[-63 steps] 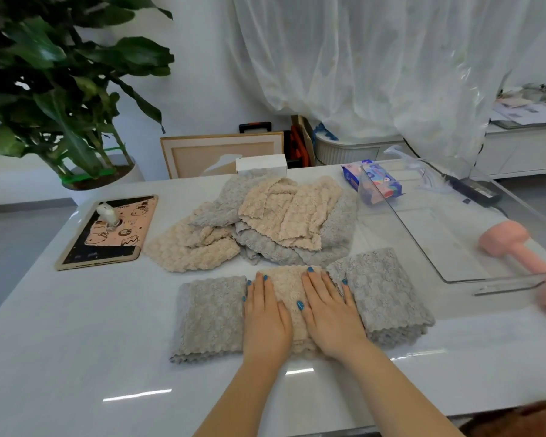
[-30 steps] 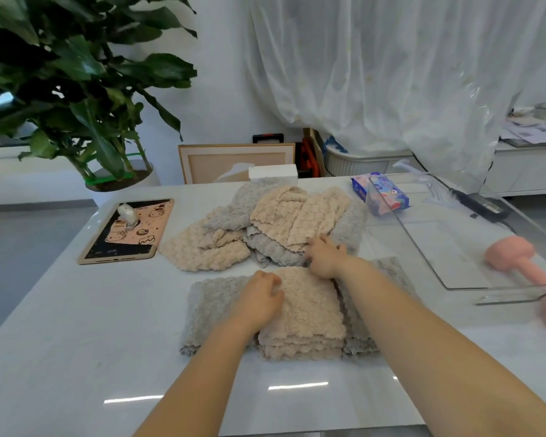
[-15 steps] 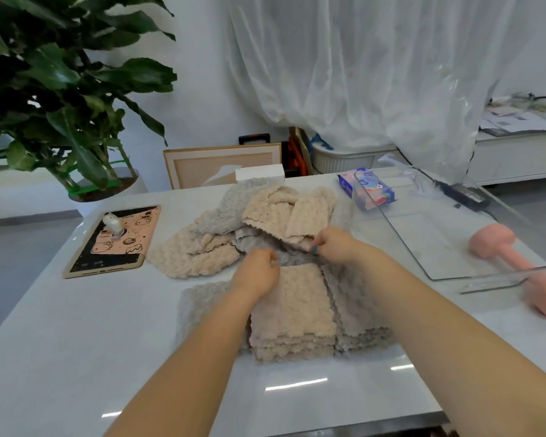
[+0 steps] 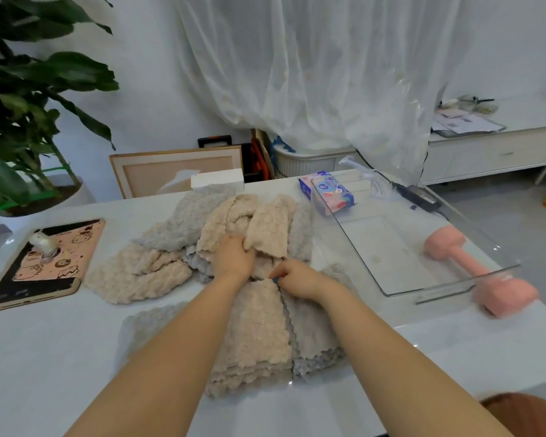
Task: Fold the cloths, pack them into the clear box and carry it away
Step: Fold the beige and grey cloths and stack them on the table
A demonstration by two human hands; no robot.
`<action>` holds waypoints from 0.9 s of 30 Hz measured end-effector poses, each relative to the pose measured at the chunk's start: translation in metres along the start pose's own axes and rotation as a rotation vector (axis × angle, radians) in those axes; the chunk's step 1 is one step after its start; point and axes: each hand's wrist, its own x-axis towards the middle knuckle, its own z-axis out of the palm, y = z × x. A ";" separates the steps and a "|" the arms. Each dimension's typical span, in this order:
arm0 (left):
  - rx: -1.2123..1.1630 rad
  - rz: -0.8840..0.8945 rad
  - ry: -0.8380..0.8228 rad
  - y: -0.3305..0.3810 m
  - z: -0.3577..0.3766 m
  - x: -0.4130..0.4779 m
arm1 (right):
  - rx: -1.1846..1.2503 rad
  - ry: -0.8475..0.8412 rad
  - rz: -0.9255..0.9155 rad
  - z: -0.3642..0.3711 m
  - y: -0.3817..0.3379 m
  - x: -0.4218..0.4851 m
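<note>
Cloths heaped between tablet and clear box.

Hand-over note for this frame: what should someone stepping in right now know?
Left hand: grips a beige cloth on the loose pile.
Right hand: pinches the loose pile's near edge.
Done: folded cloths lie side by side near the table's front edge.
Left: fold the pile, pack everything into the clear box, which holds no cloth, and carry it away.
</note>
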 end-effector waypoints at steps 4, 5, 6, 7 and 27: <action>-0.422 0.045 0.132 0.025 -0.038 0.015 | 0.421 0.265 0.012 -0.008 -0.017 0.003; -0.489 0.064 0.104 0.032 -0.051 0.018 | 0.463 0.398 -0.017 -0.012 -0.025 0.007; -0.580 0.084 0.061 0.039 -0.064 0.019 | 0.474 0.496 -0.052 -0.015 -0.034 0.011; -0.656 0.108 0.017 0.044 -0.077 0.018 | 0.457 0.544 -0.071 -0.017 -0.042 0.017; -0.805 -0.249 0.205 -0.028 -0.148 -0.030 | -0.240 0.693 -0.040 -0.041 -0.090 -0.023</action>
